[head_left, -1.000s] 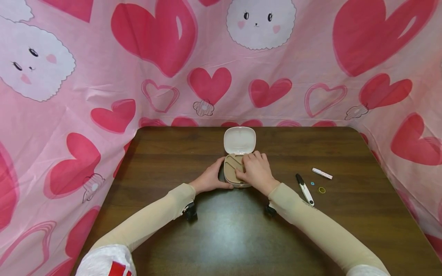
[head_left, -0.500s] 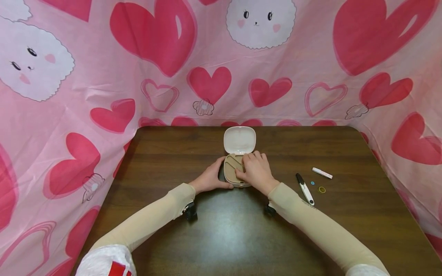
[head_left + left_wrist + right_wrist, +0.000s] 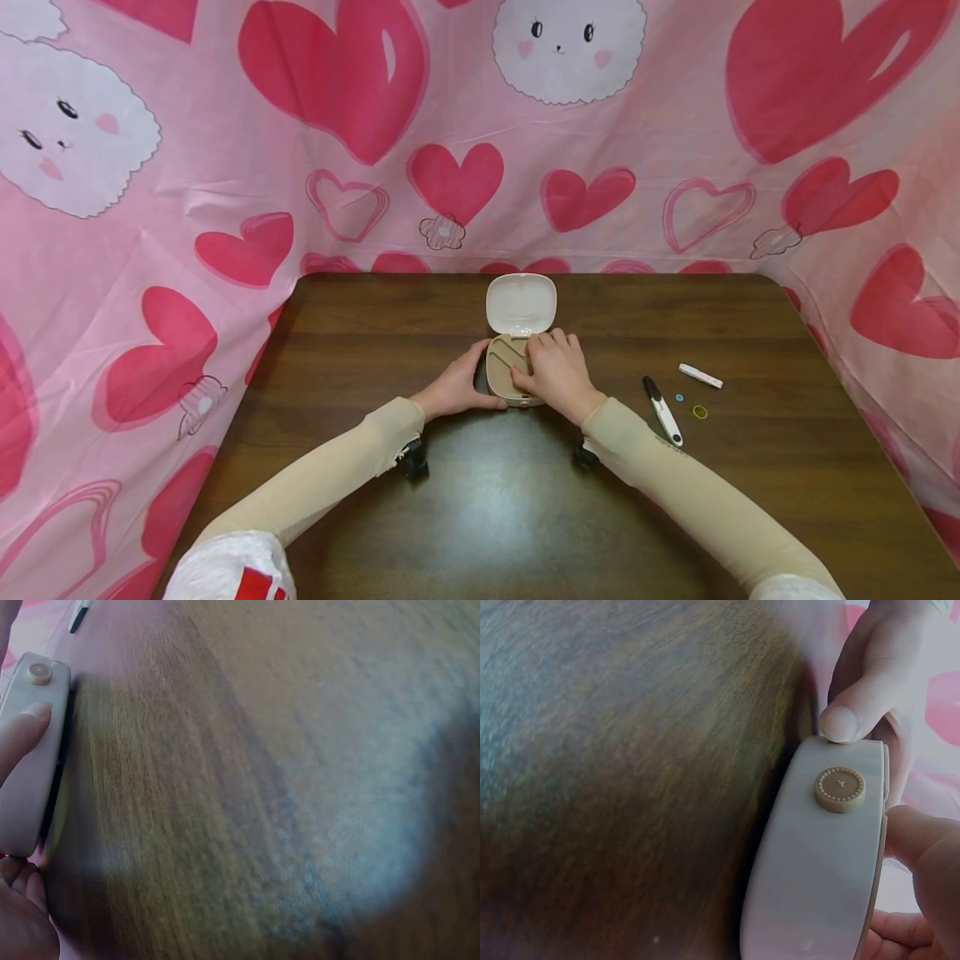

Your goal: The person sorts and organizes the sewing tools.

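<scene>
In the head view a small white case [image 3: 493, 395] stands on the table, its white lid [image 3: 521, 304] raised at the back. Its beige interior [image 3: 504, 377] is split by diagonal ridges. A round beige button [image 3: 841, 786] sits on the front wall in the right wrist view. My left hand [image 3: 453, 387] holds the case from the left, thumb along the front. My right hand [image 3: 561, 375] grips it on the right with bent fingers, thumb reaching over the beige interior. Its fingertips are partly hidden, so anything small between them does not show.
To the right lie black-and-white thread snips [image 3: 663, 412], a white patterned tube [image 3: 701, 376], a small blue ring [image 3: 679, 397] and a yellow-green ring [image 3: 700, 412]. A pink heart-print cloth [image 3: 525, 125] hangs around the brown table [image 3: 480, 517].
</scene>
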`<state>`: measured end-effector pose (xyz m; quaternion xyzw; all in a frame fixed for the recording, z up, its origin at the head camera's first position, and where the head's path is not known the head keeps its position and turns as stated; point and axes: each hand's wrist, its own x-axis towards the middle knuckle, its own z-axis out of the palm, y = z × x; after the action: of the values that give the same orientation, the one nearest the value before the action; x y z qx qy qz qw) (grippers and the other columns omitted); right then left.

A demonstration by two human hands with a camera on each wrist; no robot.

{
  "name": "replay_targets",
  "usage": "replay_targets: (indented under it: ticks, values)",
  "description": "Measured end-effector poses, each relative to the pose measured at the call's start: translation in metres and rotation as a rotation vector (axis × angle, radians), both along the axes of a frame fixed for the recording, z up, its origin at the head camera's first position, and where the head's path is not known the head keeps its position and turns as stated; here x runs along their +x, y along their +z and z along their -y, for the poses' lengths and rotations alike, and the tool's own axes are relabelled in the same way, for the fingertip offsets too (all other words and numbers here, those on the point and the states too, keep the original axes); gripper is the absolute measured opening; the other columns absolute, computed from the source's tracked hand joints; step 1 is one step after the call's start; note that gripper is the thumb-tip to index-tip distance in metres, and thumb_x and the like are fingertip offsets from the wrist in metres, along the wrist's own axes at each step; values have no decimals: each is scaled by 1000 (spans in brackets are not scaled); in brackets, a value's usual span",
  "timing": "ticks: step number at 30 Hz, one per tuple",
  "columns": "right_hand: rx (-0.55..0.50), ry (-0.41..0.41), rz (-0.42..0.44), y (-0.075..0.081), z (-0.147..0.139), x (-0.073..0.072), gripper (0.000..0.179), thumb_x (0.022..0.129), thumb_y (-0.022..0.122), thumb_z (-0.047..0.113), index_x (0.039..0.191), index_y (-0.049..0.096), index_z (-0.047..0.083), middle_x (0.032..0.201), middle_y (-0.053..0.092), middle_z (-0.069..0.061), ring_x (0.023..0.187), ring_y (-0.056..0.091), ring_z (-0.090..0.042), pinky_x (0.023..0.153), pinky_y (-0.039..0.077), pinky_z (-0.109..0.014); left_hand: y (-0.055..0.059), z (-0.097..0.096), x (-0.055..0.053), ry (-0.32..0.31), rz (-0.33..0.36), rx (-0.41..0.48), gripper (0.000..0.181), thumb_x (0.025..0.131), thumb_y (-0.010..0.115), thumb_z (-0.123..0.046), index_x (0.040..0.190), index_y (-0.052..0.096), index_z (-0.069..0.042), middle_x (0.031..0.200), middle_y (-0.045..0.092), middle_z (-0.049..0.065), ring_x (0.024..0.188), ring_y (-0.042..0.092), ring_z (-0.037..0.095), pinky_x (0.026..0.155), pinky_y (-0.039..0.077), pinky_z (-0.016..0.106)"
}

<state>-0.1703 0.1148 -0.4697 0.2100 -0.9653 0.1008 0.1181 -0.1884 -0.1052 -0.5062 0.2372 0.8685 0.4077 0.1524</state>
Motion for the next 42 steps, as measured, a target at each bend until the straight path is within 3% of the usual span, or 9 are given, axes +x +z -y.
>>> replay_targets:
  ticks: [14,29,42]
  values:
    - [-6,-16,8,1,1,3,40,88,79,40,78,54,11,84,61,-10,90,53,-33,83,42,-49,2,0,0,4,10,-10,112,77,94,-32,162,25,-10,157,44,15,140,47,28,117,38,46]
    - [-11,3,57,3,-5,3,38,92,74,45,81,54,15,83,58,-4,92,54,-31,82,39,-48,1,-1,0,5,14,-33,113,77,94,-36,162,24,-9,158,43,15,141,46,28,118,37,46]
    - [-115,31,1,6,-21,6,23,97,70,31,102,71,8,85,65,-5,86,59,-29,78,45,-46,1,0,0,12,10,-30,114,76,94,-36,162,25,-10,157,43,16,141,46,30,118,37,48]
